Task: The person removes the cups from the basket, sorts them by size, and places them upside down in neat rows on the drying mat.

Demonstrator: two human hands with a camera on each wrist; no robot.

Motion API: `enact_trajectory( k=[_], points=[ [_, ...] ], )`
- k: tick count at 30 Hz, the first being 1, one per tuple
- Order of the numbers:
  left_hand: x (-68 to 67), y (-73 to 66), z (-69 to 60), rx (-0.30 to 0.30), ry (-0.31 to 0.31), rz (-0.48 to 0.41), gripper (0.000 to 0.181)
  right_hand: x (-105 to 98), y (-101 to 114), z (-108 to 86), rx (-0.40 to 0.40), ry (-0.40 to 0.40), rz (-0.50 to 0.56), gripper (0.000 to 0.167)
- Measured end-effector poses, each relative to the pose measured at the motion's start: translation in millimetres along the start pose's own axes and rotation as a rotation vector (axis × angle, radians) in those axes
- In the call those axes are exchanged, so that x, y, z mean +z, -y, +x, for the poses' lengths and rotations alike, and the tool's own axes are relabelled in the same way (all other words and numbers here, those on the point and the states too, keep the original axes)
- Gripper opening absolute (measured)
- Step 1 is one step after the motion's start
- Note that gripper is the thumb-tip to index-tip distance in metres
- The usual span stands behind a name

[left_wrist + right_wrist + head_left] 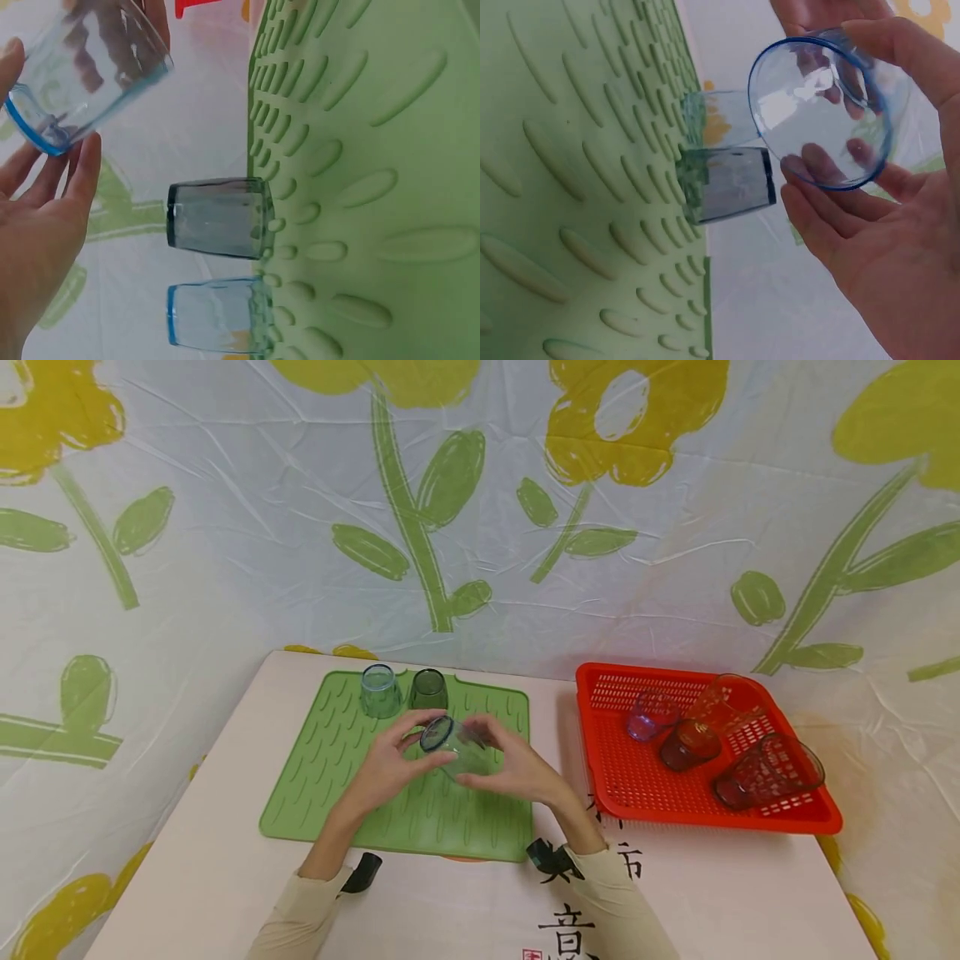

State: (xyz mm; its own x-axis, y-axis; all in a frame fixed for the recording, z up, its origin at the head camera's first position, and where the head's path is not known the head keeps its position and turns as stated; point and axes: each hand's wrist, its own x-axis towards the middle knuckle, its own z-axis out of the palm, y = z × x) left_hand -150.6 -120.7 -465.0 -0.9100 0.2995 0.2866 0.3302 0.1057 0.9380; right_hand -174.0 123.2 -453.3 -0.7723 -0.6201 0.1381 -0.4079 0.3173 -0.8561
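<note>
Item 1: one transparent, blue-tinted glass tumbler [474, 752], tilted, held up over a green, ridged, rectangular mat [307, 793], between the two grips. Left hand [390, 766]: thumb and fingers clamped on the tumbler at its thick blue-edged end. Right hand [519, 768]: thumb and fingers curled about the opposite end, blue rim facing the right wrist view.

Items 2–3: one pale-blue glass tumbler [381, 695] and one smoke-grey glass tumbler [429, 693], side by side at the mat's far edge, narrow ends up; the grey one nearer the held piece.

Item 4: one red, perforated plastic basket [600, 777], right of the mat, well apart from both grips, containing four transparent drinking glasses [768, 772], leaning variously.

Support: white tabletop [442, 910] with black brush characters [566, 935].
</note>
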Motion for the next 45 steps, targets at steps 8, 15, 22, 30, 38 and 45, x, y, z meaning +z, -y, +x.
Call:
enact_trajectory(
  k=[8,15,22,30,38,45],
  points=[
    [6.9,-8.2,3.8,0.067,-0.039,0.191,0.058,10.1,2.7,5.0,-0.001,-0.057,-0.106,0.072],
    [9.2,-10.4,5.7,0.060,-0.033,0.281,0.063,19.2,0.3,10.4,-0.036,-0.156,-0.149,0.072],
    [5.1,-9.1,6.3,0.055,-0.016,0.274,0.056,21.9,0.4,12.5,-0.013,-0.176,-0.137,0.075],
    [-10.7,-4.0,2.3,0.042,-0.049,0.301,0.037,21.1,1.7,17.6,0.018,-0.183,-0.139,0.076],
    [-32.9,4.1,-6.6,0.060,-0.105,0.368,0.032,23.3,-0.7,29.5,0.017,-0.210,-0.126,0.079],
    [-49.4,11.6,-15.3,0.082,-0.166,0.453,0.029,29.0,-1.4,41.6,0.014,-0.233,-0.092,0.079]
  ],
)
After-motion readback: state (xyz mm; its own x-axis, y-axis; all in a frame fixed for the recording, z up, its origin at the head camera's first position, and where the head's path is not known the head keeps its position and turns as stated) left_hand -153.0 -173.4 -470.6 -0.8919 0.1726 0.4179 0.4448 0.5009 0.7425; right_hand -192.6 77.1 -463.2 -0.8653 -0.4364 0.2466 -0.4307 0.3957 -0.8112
